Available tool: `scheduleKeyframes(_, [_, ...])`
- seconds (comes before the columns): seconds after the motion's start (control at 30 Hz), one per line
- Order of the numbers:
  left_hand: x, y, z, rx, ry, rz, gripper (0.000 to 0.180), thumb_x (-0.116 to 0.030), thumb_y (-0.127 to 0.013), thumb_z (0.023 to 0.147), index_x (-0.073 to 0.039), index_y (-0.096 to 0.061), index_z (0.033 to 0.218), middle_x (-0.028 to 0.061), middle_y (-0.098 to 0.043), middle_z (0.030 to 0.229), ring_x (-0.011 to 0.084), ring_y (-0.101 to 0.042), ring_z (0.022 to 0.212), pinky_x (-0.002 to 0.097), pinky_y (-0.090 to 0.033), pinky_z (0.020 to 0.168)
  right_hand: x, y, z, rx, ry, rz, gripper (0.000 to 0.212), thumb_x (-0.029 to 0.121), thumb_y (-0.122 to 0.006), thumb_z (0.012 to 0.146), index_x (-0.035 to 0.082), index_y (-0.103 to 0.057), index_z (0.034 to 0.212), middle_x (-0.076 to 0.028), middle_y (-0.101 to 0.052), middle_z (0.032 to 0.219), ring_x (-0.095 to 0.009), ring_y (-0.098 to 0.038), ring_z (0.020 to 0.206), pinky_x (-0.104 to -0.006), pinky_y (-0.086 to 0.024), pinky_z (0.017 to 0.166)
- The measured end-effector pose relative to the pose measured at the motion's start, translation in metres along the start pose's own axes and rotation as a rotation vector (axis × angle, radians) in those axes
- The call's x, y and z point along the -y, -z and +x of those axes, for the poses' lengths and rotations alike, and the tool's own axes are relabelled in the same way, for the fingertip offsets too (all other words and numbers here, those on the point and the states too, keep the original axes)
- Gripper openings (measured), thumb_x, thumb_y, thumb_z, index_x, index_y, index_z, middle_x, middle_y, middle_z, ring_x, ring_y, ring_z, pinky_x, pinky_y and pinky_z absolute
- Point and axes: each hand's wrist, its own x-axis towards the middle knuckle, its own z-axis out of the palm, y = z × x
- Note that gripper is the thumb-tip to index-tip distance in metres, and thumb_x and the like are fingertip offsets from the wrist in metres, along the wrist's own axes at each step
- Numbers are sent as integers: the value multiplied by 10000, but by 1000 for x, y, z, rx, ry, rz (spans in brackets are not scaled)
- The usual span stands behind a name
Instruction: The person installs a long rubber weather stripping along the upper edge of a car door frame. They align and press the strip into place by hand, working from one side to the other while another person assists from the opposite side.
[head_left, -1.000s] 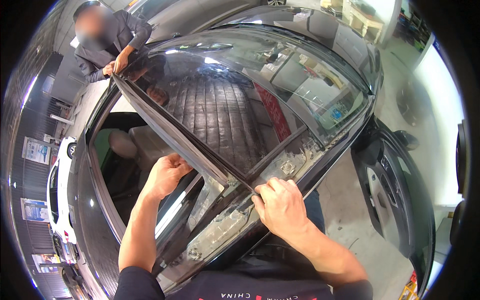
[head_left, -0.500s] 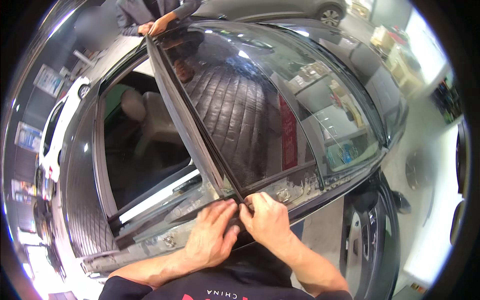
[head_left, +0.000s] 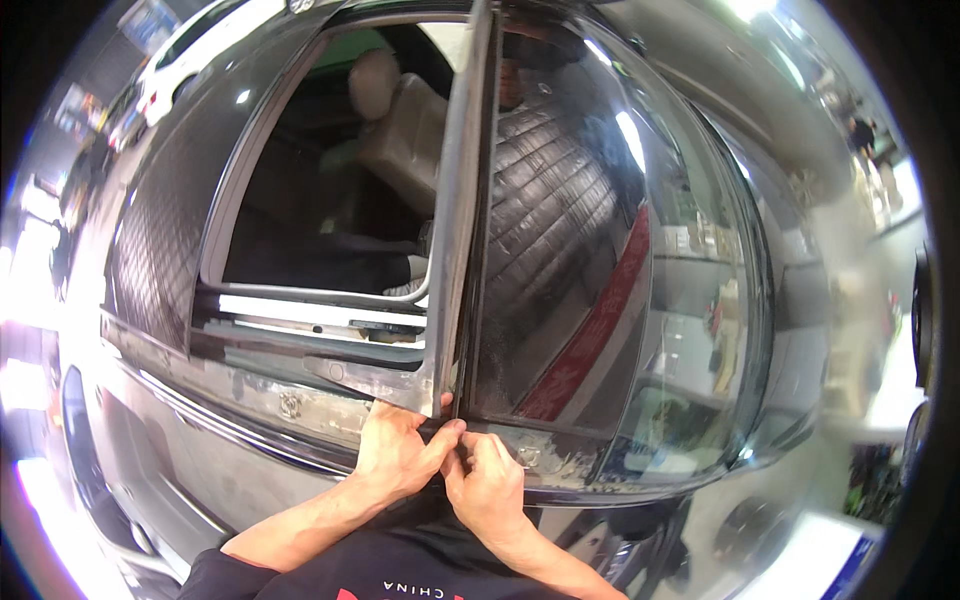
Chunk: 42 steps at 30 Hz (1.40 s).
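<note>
A dark car roof lies in front of me with its sunroof opening [head_left: 330, 230] at left and a glossy glass panel [head_left: 550, 330] at right. Between them a long grey cross strip [head_left: 455, 230] runs away from me, with a thin black rubber strip [head_left: 475, 300] along its right side. At the near end of these strips, my left hand [head_left: 395, 450] curls round the grey strip's end, some fingers hidden beneath it. Close beside it, my right hand [head_left: 487, 487] is closed with bent fingers at the black strip's end. The exact pinch is partly hidden.
Through the opening shows a beige seat [head_left: 405, 130]. A bare metal roof rail [head_left: 250, 395] runs along the near side. An opened car door [head_left: 130, 470] stands at lower left. Beyond the roof are a white car [head_left: 190, 55] and a pale table [head_left: 800, 555].
My view has turned and shifted, so the cross strip runs nearly straight up the picture. My left hand has gone from flat on the strip to round its end. The other person's hands have left view.
</note>
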Motion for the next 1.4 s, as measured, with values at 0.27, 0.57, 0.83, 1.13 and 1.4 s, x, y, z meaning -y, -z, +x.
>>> scheduleKeyframes(0.27, [-9,-24,2,-268,34,-62,305,-208,-759,765,-58,-725,1028,156,-693,1074,372,-601,1073,462,-412,1006,13,82,143,489,515,-215,179,87,-720,787,28,-692,954,-108,-648,911,-294,-617,807,-389,-526,707])
scheduleKeyframes(0.57, [-32,-53,19,-606,160,-13,299,-141,-740,803,-110,-711,1099,134,-674,1094,382,-568,1083,470,-424,964,18,26,264,1181,1297,-394,230,157,-593,817,37,-711,973,-133,-707,1011,-295,-632,1064,-460,-414,1001])
scheduleKeyframes(0.83, [-42,-63,24,-693,319,-100,266,-119,-743,802,-101,-716,1066,132,-681,1079,380,-570,1094,471,-417,984,10,9,274,1227,1415,-173,218,128,-608,809,22,-688,982,-180,-678,967,-339,-648,951,-458,-475,911])
scheduleKeyframes(1.13, [-41,-56,21,-560,286,-2,373,-118,-721,801,-81,-656,1167,130,-665,1145,353,-575,1142,479,-383,1044,-4,-1,264,1096,1407,-164,176,159,-649,786,30,-668,903,-146,-650,888,-335,-634,837,-433,-502,768])
scheduleKeyframes(1.4, [-40,-57,21,-582,278,-11,318,-129,-703,818,-83,-662,1130,130,-666,1110,361,-575,1115,474,-395,1007,7,-2,266,1216,1396,-138,132,143,-664,765,42,-676,848,-125,-654,816,-321,-657,740,-433,-528,605])
